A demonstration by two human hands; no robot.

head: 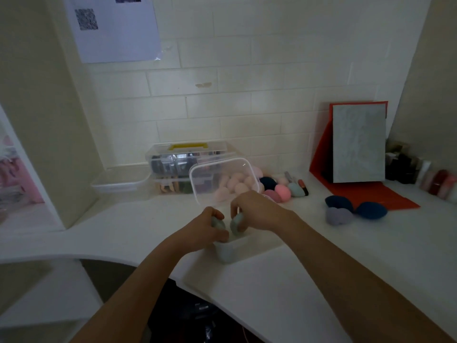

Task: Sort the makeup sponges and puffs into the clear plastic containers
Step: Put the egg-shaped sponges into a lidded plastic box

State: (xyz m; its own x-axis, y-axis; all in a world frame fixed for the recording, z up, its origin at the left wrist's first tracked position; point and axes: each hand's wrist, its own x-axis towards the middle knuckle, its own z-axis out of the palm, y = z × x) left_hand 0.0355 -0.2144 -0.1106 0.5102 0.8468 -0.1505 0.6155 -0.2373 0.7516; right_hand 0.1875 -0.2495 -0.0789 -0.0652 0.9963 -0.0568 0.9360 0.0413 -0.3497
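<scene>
Each hand grips a pale green sponge: the left hand (210, 231) holds one (218, 223), the right hand (254, 209) another (237, 226), both just above the small clear container (228, 251) on the worktop (309, 268). Loading is underway; next, likely lower and release them inside.

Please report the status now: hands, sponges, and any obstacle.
Left hand shut on one pale green sponge; right hand shut on another. Both over small clear container. Nothing in the way.
</scene>
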